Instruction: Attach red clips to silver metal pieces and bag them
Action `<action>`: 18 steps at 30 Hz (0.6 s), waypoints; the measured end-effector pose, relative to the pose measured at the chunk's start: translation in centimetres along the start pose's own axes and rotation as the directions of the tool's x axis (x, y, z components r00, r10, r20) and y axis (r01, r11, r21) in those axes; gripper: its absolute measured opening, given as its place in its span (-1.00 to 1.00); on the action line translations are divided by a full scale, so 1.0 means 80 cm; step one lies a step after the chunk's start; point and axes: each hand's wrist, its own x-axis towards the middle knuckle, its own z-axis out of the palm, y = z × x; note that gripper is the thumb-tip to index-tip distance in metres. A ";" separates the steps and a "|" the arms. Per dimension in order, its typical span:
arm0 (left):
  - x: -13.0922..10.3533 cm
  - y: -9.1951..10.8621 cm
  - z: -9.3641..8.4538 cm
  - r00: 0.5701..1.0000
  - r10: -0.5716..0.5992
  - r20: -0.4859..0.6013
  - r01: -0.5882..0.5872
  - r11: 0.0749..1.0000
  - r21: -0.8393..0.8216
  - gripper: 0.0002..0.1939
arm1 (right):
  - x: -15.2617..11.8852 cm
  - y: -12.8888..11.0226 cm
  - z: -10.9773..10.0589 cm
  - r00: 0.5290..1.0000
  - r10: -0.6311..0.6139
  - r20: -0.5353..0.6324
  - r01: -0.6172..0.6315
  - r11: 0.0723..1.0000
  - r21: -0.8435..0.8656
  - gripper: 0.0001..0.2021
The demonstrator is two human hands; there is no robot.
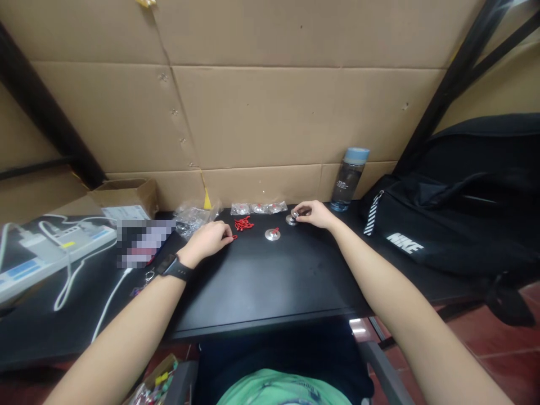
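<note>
Between the thumb and fingers of my left hand (212, 239) is a small red loop (234, 237), low over the black table. My right hand (313, 215) pinches a silver metal disc (295, 214) at a small stack of discs (289, 220). Another silver disc (272, 235) lies between my hands with a red piece on its top. Behind it to the left is a pile of red loops (243, 224). A row of discs in clear plastic wrapping (259, 208) lies along the back of the table.
Clear plastic bags (192, 218) lie behind my left hand. A blue-capped bottle (347, 179) and black bag (442, 214) stand right. Left are an open cardboard box (126, 194), a power strip (54, 256) and white cables. Cardboard (270, 118) walls the back.
</note>
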 end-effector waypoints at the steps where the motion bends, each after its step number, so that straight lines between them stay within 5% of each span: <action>1: 0.000 0.000 0.001 1.000 0.006 0.000 -0.006 1.000 -0.013 -0.89 | 0.000 -0.002 -0.002 1.000 -0.013 -0.012 0.013 1.000 0.009 -0.70; 11: 0.000 0.009 -0.003 0.996 0.018 -0.082 -0.022 0.999 -0.045 -0.89 | 0.002 -0.004 0.003 0.999 0.015 -0.030 -0.009 0.979 0.204 -0.57; 18: -0.001 0.042 -0.012 0.974 0.055 -0.221 -0.117 0.954 -0.275 -0.86 | -0.001 -0.019 0.005 0.999 -0.026 -0.023 0.030 0.975 0.222 -0.52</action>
